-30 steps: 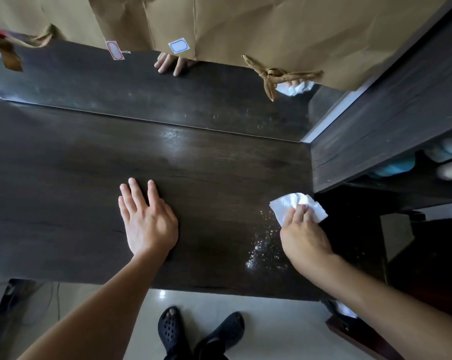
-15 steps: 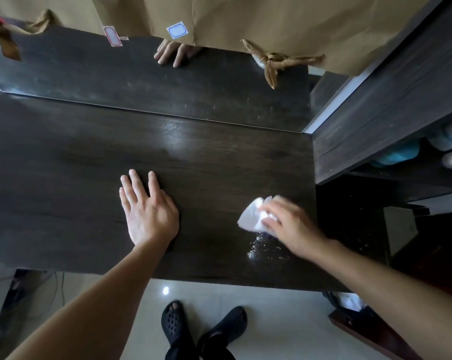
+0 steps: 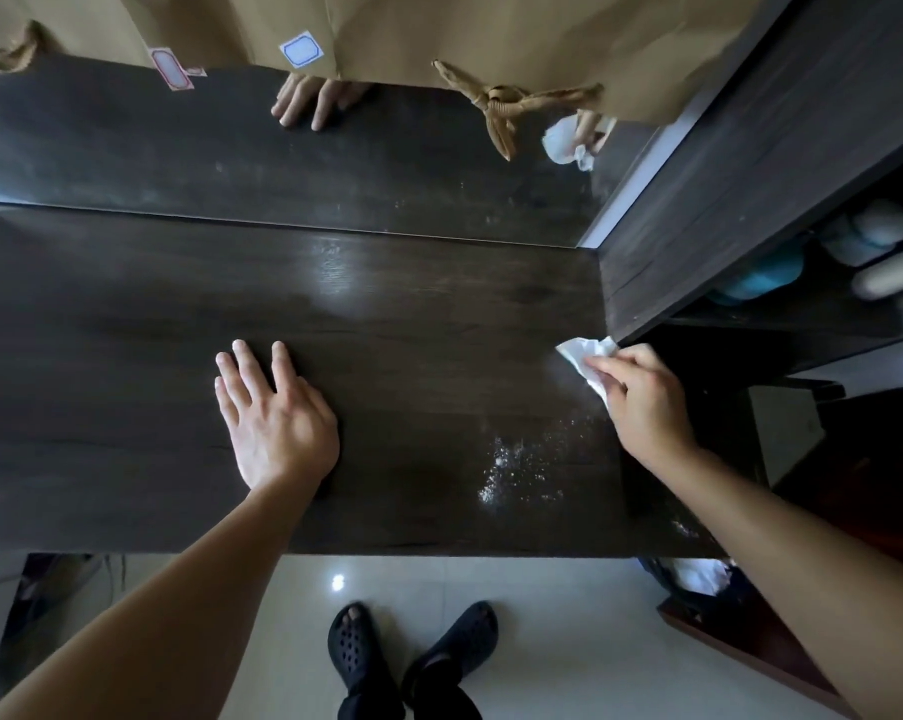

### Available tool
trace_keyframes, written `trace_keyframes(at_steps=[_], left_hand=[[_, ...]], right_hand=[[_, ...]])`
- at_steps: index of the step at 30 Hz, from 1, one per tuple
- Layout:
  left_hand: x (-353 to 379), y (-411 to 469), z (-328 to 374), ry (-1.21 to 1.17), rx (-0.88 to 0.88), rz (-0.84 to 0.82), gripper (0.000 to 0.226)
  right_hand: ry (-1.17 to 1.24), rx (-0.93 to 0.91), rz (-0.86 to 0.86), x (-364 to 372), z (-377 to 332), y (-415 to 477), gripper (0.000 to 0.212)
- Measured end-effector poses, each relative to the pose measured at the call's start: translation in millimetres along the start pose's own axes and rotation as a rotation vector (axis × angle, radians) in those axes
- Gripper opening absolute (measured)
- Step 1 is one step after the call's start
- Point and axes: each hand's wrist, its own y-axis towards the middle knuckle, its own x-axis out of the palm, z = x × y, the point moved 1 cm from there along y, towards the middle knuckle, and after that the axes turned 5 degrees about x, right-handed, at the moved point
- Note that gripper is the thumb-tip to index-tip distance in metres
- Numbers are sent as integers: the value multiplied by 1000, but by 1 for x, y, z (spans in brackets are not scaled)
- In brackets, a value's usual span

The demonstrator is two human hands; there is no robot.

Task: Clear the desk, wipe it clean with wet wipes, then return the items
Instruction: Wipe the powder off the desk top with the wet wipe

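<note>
So the dark wood worktop (image 3: 413,356) has nothing standing on it, just the two hands. Left hand (image 3: 278,423) lies flat on the surface near the middle, palm down, fingers spread a bit, grip released and holding nothing. Right hand (image 3: 641,397) is over at the right edge of the worktop, its grip clenched around a crumpled white wet wipe (image 3: 587,358), pinching it against the surface right by the corner where the dark side cabinet (image 3: 750,174) meets the worktop. Part of the wipe sticks out past the fingertips toward the left.

Just below the wipe hand, closer to the front edge, there's a patch of whitish specks (image 3: 517,470) on the wood, can't tell if it's dust or droplets. A bright glare spot (image 3: 335,272) sits toward the back.

Along the back there's a mirror (image 3: 179,158) reflecting both hands and the wipe, with brown paper (image 3: 491,33) taped over its upper part and a couple of little label stickers (image 3: 300,50) on it.

Down on the pale tiled floor (image 3: 283,641) you can see black sandals (image 3: 413,662).
</note>
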Motion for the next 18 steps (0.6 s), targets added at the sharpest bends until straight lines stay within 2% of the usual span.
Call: trace_keyframes(at_steps=[6,9,12,14,18], left_hand=[[-1,-1,1,-3,-6,-11,49],[-2,-1,2,-1,-5,-15,49],[-3,-1,3,-8,-12,-13,49],[-2,-1,2,-9,-16,-9,49],[-2,-1,1,-11,6,-11,50]], right_hand=[[82,-46,-148,-21,-5,-107,23],[63,-54,-171,-19,-1,-81,22],[44,3,-6,0,-3,-22,20],[40,9,39,8,-11,-9,22],[61,-107,-105,7,-20,-89,31]])
